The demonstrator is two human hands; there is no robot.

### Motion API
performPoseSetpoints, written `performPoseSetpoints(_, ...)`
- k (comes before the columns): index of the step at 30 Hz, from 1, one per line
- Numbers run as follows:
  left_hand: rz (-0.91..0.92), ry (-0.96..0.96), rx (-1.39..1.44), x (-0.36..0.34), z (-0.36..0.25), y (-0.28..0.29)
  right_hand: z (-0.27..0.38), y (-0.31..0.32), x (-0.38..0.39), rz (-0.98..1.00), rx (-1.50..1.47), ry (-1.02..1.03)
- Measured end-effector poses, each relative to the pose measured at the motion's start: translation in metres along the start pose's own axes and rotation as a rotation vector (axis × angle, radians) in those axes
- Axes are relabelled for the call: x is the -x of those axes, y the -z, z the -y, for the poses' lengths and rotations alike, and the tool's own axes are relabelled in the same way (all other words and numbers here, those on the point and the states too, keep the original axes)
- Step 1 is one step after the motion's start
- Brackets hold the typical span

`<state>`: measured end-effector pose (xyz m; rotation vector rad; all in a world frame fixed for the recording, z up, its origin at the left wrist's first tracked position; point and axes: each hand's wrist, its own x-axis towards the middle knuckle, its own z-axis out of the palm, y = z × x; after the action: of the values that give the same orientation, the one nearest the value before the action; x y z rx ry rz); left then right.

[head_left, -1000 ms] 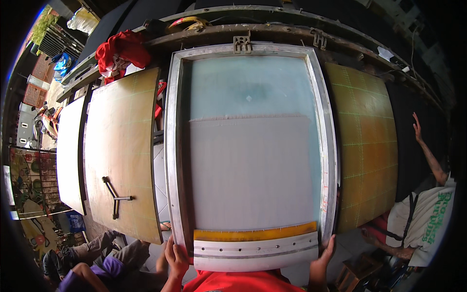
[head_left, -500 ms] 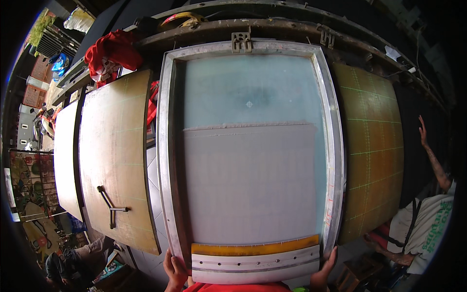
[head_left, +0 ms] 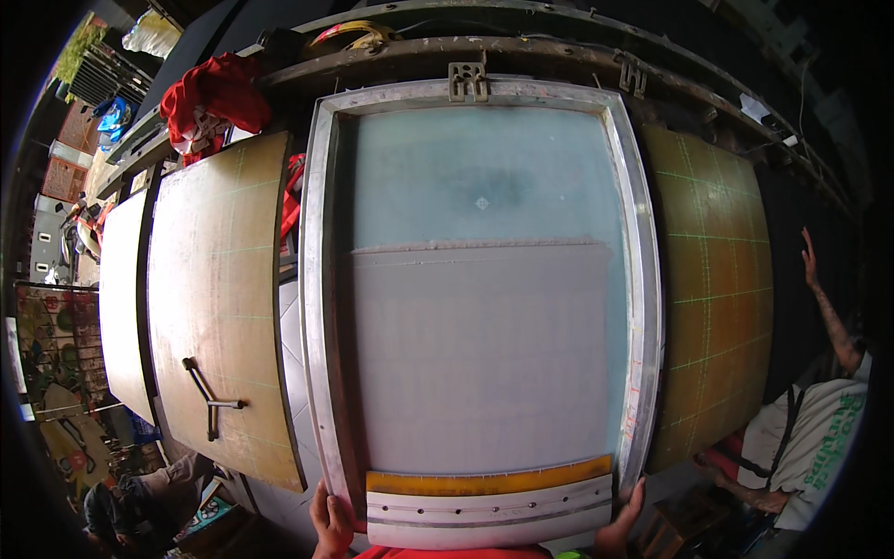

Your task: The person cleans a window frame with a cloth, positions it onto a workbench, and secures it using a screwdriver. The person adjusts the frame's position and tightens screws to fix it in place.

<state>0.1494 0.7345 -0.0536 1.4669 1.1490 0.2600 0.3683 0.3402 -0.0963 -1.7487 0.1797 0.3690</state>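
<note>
A large silkscreen frame point(head_left: 314, 307) with silver metal sides lies before me. Its mesh is pale blue-green at the far end, and a greyish-lilac layer of ink point(head_left: 480, 373) covers the nearer part. Across the near end rests a wide squeegee point(head_left: 489, 508) with an amber blade and a white holder with a row of screws. My left hand point(head_left: 332, 526) is closed round the frame's near left corner, fingertips upward. At the near right corner my right hand point(head_left: 621, 524) grips the frame in the same way. Neither hand is on the squeegee.
Yellowish printing boards flank the frame on the left point(head_left: 219, 279) and right point(head_left: 712, 298). A three-armed wrench point(head_left: 210, 402) lies on the left board. A metal hinge clamp point(head_left: 467, 84) holds the frame's far edge. Red cloth point(head_left: 216, 98) hangs at far left. Another person's arm point(head_left: 833, 317) shows at right.
The view has shifted slightly. The faint pattern showing through the inked mesh looks different. Both hands stay at the frame's near corners, and the squeegee keeps its place.
</note>
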Motion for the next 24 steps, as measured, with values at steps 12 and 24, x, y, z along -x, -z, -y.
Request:
performPoseSetpoints(12, -0.002, -0.001, 0.002, -0.001, -0.012, -0.005, 0.046, -0.03, -0.004, 0.103, 0.366, 0.292)
performPoseSetpoints(24, -0.108, -0.12, -0.151, -0.002, 0.008, -0.002, 0.031, -0.002, -0.019, -0.007, -0.852, -0.483)
